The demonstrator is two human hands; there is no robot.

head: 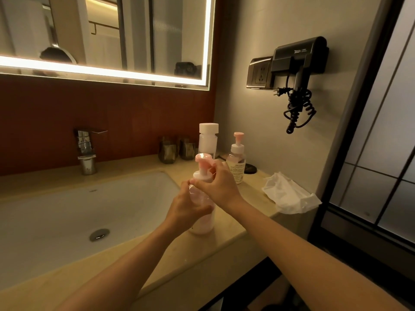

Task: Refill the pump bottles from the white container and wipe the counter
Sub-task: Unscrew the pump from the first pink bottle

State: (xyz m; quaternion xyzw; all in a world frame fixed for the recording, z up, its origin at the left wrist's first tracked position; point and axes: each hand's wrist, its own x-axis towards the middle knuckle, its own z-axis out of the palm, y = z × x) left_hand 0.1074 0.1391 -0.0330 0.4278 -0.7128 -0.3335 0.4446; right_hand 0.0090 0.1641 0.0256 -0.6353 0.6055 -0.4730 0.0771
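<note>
Here, clear cylindrical pump bottle (202,224), pink-capped.

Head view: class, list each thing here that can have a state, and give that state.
near pump bottle: upright, pump on.
left hand: grips its body.
right hand: grips its pump collar.
far pump bottle: upright, pump on.
white container: upright, capped.
cloth: crumpled on counter.
hair dryer: docked, unplugged.
faucet: off.
</note>
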